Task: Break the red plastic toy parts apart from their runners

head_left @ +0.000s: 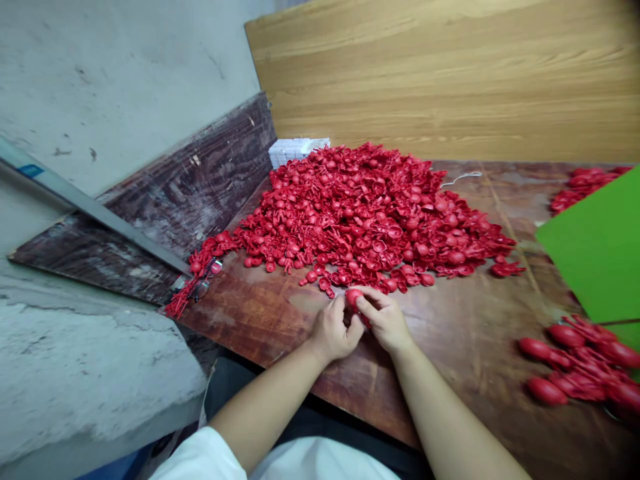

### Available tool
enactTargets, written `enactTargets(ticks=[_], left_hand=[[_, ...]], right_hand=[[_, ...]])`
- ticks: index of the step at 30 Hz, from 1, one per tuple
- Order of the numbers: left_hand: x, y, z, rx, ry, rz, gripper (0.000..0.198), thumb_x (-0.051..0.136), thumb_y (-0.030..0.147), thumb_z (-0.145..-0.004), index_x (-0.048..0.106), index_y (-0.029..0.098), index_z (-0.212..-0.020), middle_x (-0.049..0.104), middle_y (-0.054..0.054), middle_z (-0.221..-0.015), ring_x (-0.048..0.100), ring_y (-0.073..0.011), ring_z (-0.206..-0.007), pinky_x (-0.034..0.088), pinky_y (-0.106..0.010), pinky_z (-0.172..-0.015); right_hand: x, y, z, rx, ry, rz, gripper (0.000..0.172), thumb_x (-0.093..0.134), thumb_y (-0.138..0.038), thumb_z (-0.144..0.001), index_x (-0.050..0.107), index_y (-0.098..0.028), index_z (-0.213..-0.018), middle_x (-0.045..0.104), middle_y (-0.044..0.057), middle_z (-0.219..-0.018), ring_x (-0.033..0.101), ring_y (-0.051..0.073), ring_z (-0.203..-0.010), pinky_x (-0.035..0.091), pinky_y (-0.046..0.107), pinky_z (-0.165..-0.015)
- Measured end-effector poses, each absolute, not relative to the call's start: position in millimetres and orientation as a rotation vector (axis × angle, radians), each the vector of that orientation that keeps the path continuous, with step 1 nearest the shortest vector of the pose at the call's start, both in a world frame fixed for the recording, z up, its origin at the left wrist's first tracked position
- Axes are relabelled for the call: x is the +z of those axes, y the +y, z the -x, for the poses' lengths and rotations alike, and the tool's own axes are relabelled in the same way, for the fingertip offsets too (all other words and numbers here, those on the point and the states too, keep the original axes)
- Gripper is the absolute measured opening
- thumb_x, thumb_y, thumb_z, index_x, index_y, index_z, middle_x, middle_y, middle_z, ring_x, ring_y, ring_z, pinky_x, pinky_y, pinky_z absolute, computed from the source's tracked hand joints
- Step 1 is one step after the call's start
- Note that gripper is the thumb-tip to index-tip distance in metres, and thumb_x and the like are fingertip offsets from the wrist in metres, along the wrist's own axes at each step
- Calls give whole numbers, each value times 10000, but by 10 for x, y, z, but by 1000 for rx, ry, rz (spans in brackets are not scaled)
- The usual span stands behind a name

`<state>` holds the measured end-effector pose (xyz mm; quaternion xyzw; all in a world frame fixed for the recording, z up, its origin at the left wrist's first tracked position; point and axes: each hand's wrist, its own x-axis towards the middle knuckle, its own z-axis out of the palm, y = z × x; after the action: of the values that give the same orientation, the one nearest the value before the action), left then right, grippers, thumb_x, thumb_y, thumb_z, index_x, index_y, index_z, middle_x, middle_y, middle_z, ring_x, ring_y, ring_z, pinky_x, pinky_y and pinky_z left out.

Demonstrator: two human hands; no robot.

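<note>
My left hand (333, 331) and my right hand (384, 320) meet at the near edge of a worn brown table (465, 333). Together they pinch a small red rubber piece (353, 297), with the fingers of both hands closed around it. Just beyond my hands rises a big heap of red rubber pieces (365, 213), small caps and balloon-like shapes, spreading across the table's middle.
A smaller group of longer red pieces (580, 363) lies at the right, beside a green sheet (597, 250). More red pieces (583, 183) sit at the far right. A white box (295, 150) stands behind the heap, against a wooden panel (450, 73). Glasses (205, 280) lie at the table's left edge.
</note>
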<state>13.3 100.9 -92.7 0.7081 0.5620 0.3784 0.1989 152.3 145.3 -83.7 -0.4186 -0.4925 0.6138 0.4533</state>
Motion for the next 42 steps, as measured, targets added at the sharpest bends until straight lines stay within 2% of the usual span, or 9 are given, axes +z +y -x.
enactTargets(ticks=[6, 10, 17, 20, 22, 26, 28, 32, 42], left_hand=[[-888, 1007, -144, 1049, 1560, -2037, 400, 473, 193, -837, 528, 140, -1229, 660, -149, -1080, 658, -289, -989, 563, -425, -873], [-896, 1008, -145, 1069, 1551, -2046, 410, 448, 217, -857, 521, 125, -1249, 661, -170, -1093, 663, -304, -993, 565, -451, -878], [-959, 981, -161, 1158, 1462, -2118, 377, 377, 254, -933, 498, 118, -1263, 656, -191, -1105, 655, -310, -1093, 557, -448, -927], [-970, 964, -167, 1171, 1562, -2029, 327, 458, 316, -935, 509, 148, -1211, 676, -151, -1001, 691, -279, -936, 582, -417, -834], [-980, 963, -157, 1252, 1588, -1897, 419, 555, 356, -914, 447, 158, -1267, 681, -118, -975, 695, -231, -830, 595, -362, -757], [-976, 990, -105, 1315, 1393, -1871, 661, 657, 367, -888, 333, 171, -1430, 663, -148, -1208, 691, -230, -1040, 587, -370, -906], [-951, 1007, -82, 1269, 1337, -1893, 561, 658, 344, -896, 434, 200, -1389, 654, -133, -1271, 659, -244, -1151, 548, -404, -1008], [-885, 1024, -68, 1237, 1273, -1820, 385, 593, 280, -941, 529, 215, -1314, 679, -100, -1245, 669, -224, -1143, 550, -400, -1022], [-780, 1044, -56, 1187, 1235, -1866, 371, 510, 240, -974, 533, 199, -1342, 668, -112, -1268, 642, -232, -1182, 524, -409, -1052]], right_hand=[[-818, 1455, -1522, 1515, -1262, 1007, 280, 793, -445, -775, 789, -234, -959, 749, 46, -938, 670, 199, -815, 552, 338, -794], [-832, 1466, -1541, 1495, -1250, 995, 244, 813, -404, -762, 803, -240, -942, 738, 41, -958, 661, 197, -868, 529, 337, -855], [-861, 1445, -1530, 1560, -1173, 940, 234, 811, -400, -764, 802, -251, -943, 736, 38, -963, 669, 191, -824, 540, 322, -786], [-867, 1429, -1534, 1583, -1133, 922, 240, 812, -397, -764, 799, -263, -963, 726, 36, -982, 671, 190, -831, 544, 324, -780], [-862, 1426, -1550, 1584, -1121, 915, 246, 838, -375, -735, 803, -259, -949, 716, 34, -974, 669, 200, -870, 540, 337, -825], [-816, 1442, -1605, 1564, -1168, 966, 256, 865, -363, -703, 813, -241, -922, 709, 37, -946, 662, 204, -883, 525, 344, -860], [-781, 1457, -1638, 1544, -1242, 1013, 260, 863, -385, -703, 815, -230, -905, 710, 42, -927, 658, 203, -864, 522, 342, -842], [-738, 1485, -1694, 1558, -1360, 1015, 289, 840, -429, -724, 811, -213, -913, 705, 49, -888, 652, 203, -822, 525, 346, -795], [-759, 1462, -1673, 1175, -1704, 1073, 264, 661, -461, -891, 769, -238, -979, 723, 69, -909, 660, 236, -850, 527, 374, -799]])
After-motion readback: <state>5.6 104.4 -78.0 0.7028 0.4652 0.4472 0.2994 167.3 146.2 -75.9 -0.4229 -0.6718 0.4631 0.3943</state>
